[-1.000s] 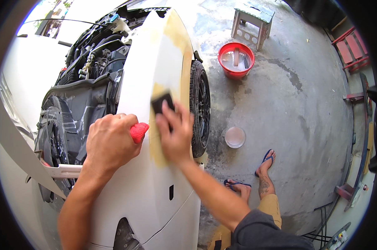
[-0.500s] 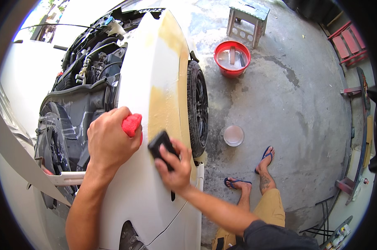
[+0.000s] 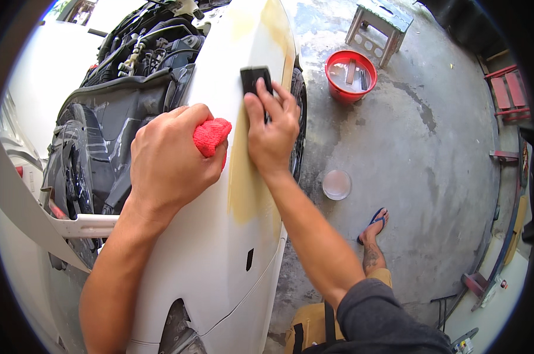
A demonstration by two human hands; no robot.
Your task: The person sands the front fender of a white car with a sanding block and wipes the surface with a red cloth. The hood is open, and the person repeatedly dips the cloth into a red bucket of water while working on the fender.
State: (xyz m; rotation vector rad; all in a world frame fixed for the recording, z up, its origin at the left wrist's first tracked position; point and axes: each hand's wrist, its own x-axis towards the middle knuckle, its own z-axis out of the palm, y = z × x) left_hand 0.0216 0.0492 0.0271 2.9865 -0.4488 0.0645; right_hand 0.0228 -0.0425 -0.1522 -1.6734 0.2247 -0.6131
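Observation:
My left hand (image 3: 169, 156) is closed around a bunched red cloth (image 3: 210, 137), which pokes out between thumb and fingers over the white car fender (image 3: 205, 253). My right hand (image 3: 274, 130) grips a black sanding block (image 3: 254, 80). Its fingers lie along the block, which rests against the upper part of the fender. Yellowish filler patches (image 3: 241, 192) run along the fender's side, partly covered by my right hand and wrist. Beyond that hand, the dark tyre (image 3: 300, 121) shows only in part.
An uncovered engine bay (image 3: 160, 50) lies left of the fender. On the concrete floor to the right stand a red bucket (image 3: 344, 96) with water and blocks, a grey folding stool (image 3: 390, 23) and a see-through round tub (image 3: 336, 185). Red metal parts (image 3: 505, 94) line the right wall.
My right hand has slid the sanding block farther up the fender, away from me. My left hand, still holding the cloth, appears slightly higher and to the right. The view has shifted somewhat.

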